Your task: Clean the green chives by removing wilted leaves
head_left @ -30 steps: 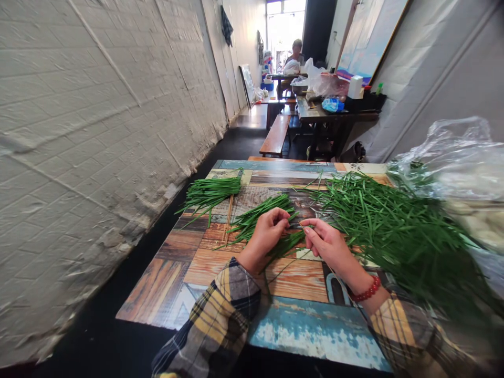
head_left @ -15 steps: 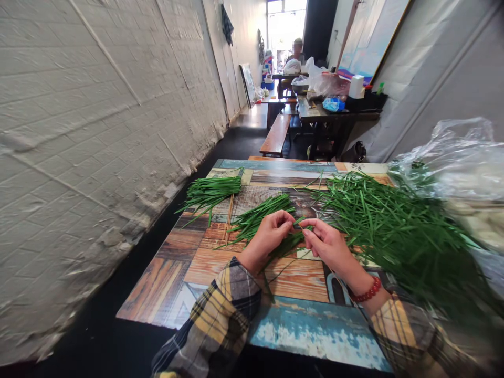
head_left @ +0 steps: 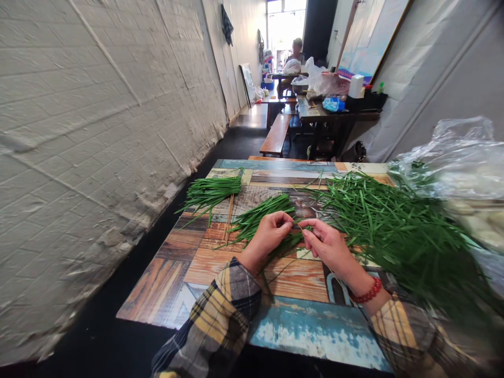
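Observation:
Over the table's middle my left hand [head_left: 271, 234] is closed in a pinch on some garlic chives [head_left: 280, 251], whose blades hang below its fingers. Close beside it my right hand [head_left: 325, 242] pinches a thin bamboo skewer [head_left: 300, 226], its tip pointing toward the left fingertips. Whether the tip touches a blade is too small to tell. Behind my left hand lies a bunch of chives [head_left: 262, 211]. Farther left are a few loose skewers [head_left: 229, 219] and another neat bunch [head_left: 214, 191]. A large loose heap of chives [head_left: 378, 210] spreads to the right.
The patchwork wood-print table [head_left: 157, 294] has a white brick-patterned wall [head_left: 98, 131] on its left. A clear plastic bag [head_left: 464, 152] stands at the right edge. Beyond are a bench [head_left: 276, 134], a cluttered dark table [head_left: 315, 113] and a seated person [head_left: 297, 50].
My fingertips have shifted very slightly, and the small gap between both hands looks a little wider. The bunches, the heap and the loose skewers lie as before.

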Demonstrator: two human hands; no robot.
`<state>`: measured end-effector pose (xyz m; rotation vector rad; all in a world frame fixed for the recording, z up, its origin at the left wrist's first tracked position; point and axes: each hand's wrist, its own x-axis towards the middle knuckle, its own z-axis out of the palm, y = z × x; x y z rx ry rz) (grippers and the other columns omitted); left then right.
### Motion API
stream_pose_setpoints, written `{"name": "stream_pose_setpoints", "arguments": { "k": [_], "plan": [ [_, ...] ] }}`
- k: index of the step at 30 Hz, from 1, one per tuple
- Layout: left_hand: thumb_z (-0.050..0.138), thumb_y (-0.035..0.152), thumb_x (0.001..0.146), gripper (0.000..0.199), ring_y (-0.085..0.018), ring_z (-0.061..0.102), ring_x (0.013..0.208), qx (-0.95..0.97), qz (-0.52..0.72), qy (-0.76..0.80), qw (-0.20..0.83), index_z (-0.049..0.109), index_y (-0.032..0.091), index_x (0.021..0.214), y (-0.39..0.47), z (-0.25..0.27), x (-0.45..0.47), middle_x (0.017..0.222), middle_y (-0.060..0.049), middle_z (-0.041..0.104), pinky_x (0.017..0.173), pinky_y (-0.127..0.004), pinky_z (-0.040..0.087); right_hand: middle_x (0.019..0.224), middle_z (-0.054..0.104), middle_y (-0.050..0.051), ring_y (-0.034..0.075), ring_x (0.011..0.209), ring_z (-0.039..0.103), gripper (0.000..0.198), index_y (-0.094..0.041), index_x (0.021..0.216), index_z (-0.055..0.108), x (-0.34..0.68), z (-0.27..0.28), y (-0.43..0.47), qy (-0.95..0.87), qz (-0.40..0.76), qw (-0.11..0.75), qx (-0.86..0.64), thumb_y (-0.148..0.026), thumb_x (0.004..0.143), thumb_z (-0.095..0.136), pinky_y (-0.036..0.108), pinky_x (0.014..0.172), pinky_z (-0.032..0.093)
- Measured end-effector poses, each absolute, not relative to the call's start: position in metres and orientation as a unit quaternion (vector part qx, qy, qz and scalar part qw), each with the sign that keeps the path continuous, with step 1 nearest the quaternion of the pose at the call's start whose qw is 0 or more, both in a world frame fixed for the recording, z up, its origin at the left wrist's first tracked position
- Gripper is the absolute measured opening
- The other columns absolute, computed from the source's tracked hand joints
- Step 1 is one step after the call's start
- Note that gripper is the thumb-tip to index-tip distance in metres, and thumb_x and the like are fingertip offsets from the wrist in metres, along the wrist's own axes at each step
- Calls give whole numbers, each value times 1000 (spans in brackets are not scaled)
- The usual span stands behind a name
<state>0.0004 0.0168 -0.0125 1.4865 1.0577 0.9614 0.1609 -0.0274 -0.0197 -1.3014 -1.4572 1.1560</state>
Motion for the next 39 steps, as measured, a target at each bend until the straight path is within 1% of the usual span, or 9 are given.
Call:
{"name": "stream_pose_setpoints", "arguments": {
  "k": [8, 18, 20, 24, 27, 30, 32, 35, 39],
  "plan": [
    [57, 18, 72, 7, -7, 43, 56, 625, 404, 431, 510, 61, 12, 71, 16, -12, 1, 62, 2, 53, 53, -18, 34, 54, 54, -4, 9, 38, 42, 30, -17, 103, 57, 161, -19, -27, -577, 463, 423, -523, -39, 84, 52, 22, 40, 33],
    [57, 19, 73, 8, -7, 44, 56, 631, 409, 431, 499, 62, 12, 73, 18, -14, 2, 62, 2, 54, 52, -17, 34, 54, 55, -4, 10, 38, 43, 27, -19, 102, 59, 160, -20, -27, -571, 468, 426, -523, -38, 83, 53, 23, 39, 34],
    [56, 18, 73, 9, -7, 44, 56, 641, 407, 432, 486, 63, 12, 74, 17, -15, 2, 61, 2, 54, 52, -17, 35, 54, 55, -4, 10, 37, 42, 28, -19, 102, 59, 160, -20, -27, -573, 466, 423, -525, -38, 83, 52, 23, 39, 33],
    [53, 14, 73, 12, -9, 50, 60, 677, 398, 440, 436, 65, 12, 75, 18, -18, 1, 66, 0, 60, 55, -19, 38, 53, 55, -5, 10, 37, 43, 27, -18, 102, 58, 161, -21, -27, -580, 455, 419, -529, -37, 83, 52, 22, 39, 34],
    [52, 11, 72, 15, -11, 53, 64, 703, 392, 444, 394, 67, 13, 77, 18, -21, 1, 70, -2, 63, 59, -20, 41, 53, 55, -5, 10, 37, 44, 33, -17, 110, 54, 162, -24, -26, -579, 446, 425, -534, -37, 83, 53, 22, 38, 34],
    [52, 11, 73, 16, -12, 55, 66, 717, 387, 446, 369, 67, 14, 78, 19, -22, 1, 73, -2, 65, 61, -20, 42, 55, 56, -6, 10, 37, 44, 50, -16, 129, 45, 162, -25, -25, -576, 456, 429, -526, -36, 83, 53, 21, 37, 33],
    [52, 12, 74, 16, -13, 56, 67, 724, 384, 447, 359, 67, 14, 78, 19, -21, 1, 74, -2, 65, 62, -21, 43, 56, 55, -7, 9, 37, 43, 58, -18, 137, 39, 163, -25, -25, -570, 470, 431, -518, -36, 84, 52, 21, 37, 33],
    [53, 12, 75, 14, -13, 56, 68, 732, 379, 448, 346, 66, 14, 78, 19, -20, 0, 74, -2, 65, 63, -22, 43, 55, 53, -7, 9, 37, 41, 58, -19, 138, 40, 163, -25, -26, -563, 482, 432, -513, -36, 84, 53, 21, 37, 33],
    [53, 10, 75, 14, -13, 57, 70, 745, 375, 445, 325, 66, 15, 76, 18, -17, -1, 74, -2, 65, 66, -23, 42, 54, 52, -7, 9, 37, 41, 50, -20, 130, 48, 162, -24, -26, -566, 482, 429, -514, -37, 83, 53, 21, 38, 33]
  ]
}}
